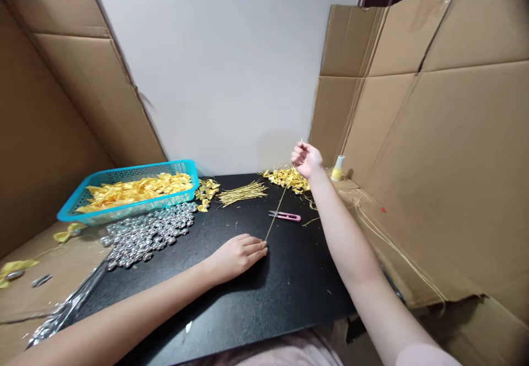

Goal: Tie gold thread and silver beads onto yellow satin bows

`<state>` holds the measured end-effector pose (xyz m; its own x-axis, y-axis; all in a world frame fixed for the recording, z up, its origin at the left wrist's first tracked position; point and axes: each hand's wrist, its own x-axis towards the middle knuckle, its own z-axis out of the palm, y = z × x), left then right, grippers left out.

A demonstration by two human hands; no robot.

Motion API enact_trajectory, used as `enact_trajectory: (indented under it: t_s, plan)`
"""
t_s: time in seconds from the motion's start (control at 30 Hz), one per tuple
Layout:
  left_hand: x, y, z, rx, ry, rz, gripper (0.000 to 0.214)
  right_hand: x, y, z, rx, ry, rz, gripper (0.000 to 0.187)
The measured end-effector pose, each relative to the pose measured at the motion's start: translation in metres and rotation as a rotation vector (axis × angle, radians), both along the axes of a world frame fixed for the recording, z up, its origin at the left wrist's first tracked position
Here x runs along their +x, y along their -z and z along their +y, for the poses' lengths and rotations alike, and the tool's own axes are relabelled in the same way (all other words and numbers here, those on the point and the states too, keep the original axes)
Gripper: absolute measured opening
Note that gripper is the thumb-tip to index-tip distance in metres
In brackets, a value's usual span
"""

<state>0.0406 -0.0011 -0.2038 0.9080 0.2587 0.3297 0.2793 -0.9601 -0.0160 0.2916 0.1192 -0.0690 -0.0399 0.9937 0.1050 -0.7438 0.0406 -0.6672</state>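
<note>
A gold-yellow thread (276, 212) runs taut on a slant between my two hands. Low over the black tabletop, my left hand (237, 257) pinches its near end with closed fingertips. My right hand (306, 160) is raised farther back, fingers curled round the other end. A thin pale tip sticks up above the right fingers; I cannot make out what it belongs to. Behind the thread lie pink-handled thread snips (289, 216), blades pointing left. A bundle of gold cords (243, 193) rests farther back, beside a heap of yellow bows (289, 178) partly behind my right hand.
At left stands a turquoise basket (134, 167) filled with yellow ribbon pieces (136, 190). Silver beads (152, 231) spread in front of it. A small white-and-yellow cone (338, 168) stands at back right, near loose pale strands (392, 245). Cardboard walls (446, 151) flank the black table (289, 294).
</note>
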Motion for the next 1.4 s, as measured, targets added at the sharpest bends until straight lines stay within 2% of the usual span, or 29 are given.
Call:
enact_trajectory:
  t_s: [0.1, 0.2, 0.3, 0.37, 0.47, 0.6, 0.7, 0.93, 1.0, 1.07, 1.2, 1.3, 1.4]
  plan:
    - [-0.005, 0.006, 0.004, 0.001, -0.044, 0.026, 0.038, 0.0, -0.011, -0.012, 0.029, -0.028, -0.006, 0.035]
    - [-0.005, 0.005, 0.001, -0.018, -0.177, 0.093, 0.039, 0.005, -0.022, -0.027, 0.089, -0.042, -0.021, 0.036]
    - [-0.006, 0.003, -0.014, -0.09, -0.328, 0.106, 0.038, 0.007, -0.031, -0.038, 0.187, -0.076, -0.095, 0.036]
    - [-0.006, 0.001, -0.031, -0.16, -0.387, 0.075, 0.049, 0.006, -0.034, -0.042, 0.19, -0.087, -0.17, 0.035]
    - [-0.006, -0.002, -0.053, -0.285, -0.384, 0.059, 0.073, 0.004, -0.033, -0.041, 0.125, -0.05, -0.288, 0.029]
    - [-0.007, -0.003, -0.064, -0.398, -0.379, 0.094, 0.083, 0.004, -0.03, -0.038, 0.091, -0.022, -0.345, 0.023]
    - [-0.008, -0.005, -0.064, -0.438, -0.394, 0.072, 0.081, 0.006, -0.029, -0.036, 0.087, -0.013, -0.361, 0.023]
    - [-0.02, -0.016, -0.054, -0.494, -0.456, -0.155, 0.057, 0.009, -0.018, -0.023, 0.054, 0.063, -0.443, 0.021]
    - [-0.025, -0.019, -0.046, -0.462, -0.409, -0.143, 0.046, 0.011, -0.015, -0.02, 0.037, 0.06, -0.451, 0.018]
    - [-0.031, -0.021, -0.038, -0.41, -0.308, -0.109, 0.038, 0.013, -0.011, -0.017, 0.03, 0.058, -0.453, 0.014]
    - [-0.036, -0.02, -0.028, -0.353, -0.159, -0.086, 0.033, 0.016, -0.005, -0.011, 0.029, 0.069, -0.467, 0.01]
    - [-0.035, -0.019, -0.027, -0.344, -0.125, -0.068, 0.034, 0.015, -0.003, -0.008, 0.006, 0.097, -0.436, 0.01]
    - [-0.032, -0.019, -0.03, -0.329, -0.15, -0.018, 0.035, 0.012, -0.003, -0.006, -0.014, 0.13, -0.393, 0.011]
